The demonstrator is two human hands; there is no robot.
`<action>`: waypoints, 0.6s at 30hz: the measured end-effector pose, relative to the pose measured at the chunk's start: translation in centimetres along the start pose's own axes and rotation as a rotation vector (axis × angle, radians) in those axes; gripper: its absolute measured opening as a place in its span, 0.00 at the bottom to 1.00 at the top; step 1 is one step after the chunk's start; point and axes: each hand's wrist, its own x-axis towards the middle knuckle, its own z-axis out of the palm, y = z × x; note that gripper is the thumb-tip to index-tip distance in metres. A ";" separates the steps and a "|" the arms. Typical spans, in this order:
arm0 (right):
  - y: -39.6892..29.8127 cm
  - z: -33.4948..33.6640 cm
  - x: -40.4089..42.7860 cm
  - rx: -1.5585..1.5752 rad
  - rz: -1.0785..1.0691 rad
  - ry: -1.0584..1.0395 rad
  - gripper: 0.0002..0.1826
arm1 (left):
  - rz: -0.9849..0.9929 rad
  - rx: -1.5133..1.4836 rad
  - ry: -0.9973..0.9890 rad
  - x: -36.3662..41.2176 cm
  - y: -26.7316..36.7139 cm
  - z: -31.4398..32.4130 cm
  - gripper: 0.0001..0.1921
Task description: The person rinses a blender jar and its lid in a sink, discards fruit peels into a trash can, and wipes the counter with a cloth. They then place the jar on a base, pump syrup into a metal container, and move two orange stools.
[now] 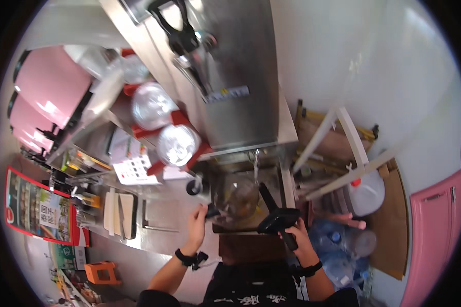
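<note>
My left hand [196, 226], wearing a black wrist strap, grips a small dark handle [212, 212] at the left edge of the sink. The far end of what it holds is blurred. To the right, my right hand [299, 235] is closed around the lower grip of a black handled tool [278, 221]. That tool has a wide flat body, and a second black bar rises from it over the sink; its exact kind is unclear. Between the hands lies the metal sink [284, 180], with a see-through round vessel [238, 195] inside. A metal faucet [256, 163] reaches over its far side.
Left on the steel counter [178, 195] are a cutting board [128, 215] with a knife [121, 217]. Clear domes on red holders [176, 146] stand beyond. A steel machine [242, 119] stands behind the sink. Large water bottles [338, 264] and a white frame [353, 138] crowd the right.
</note>
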 end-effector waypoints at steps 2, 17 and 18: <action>-0.1 -0.1 -1.6 0.053 -0.081 -0.030 0.36 | 0.014 0.008 0.010 1.1 -1.4 1.3 0.18; -1.4 -1.6 -7.9 0.092 -0.262 0.094 0.37 | -0.097 -0.370 0.060 5.7 -8.8 9.8 0.14; -1.3 -1.6 -8.0 0.092 -0.257 0.099 0.37 | -0.104 -0.367 0.060 6.2 -9.8 9.7 0.14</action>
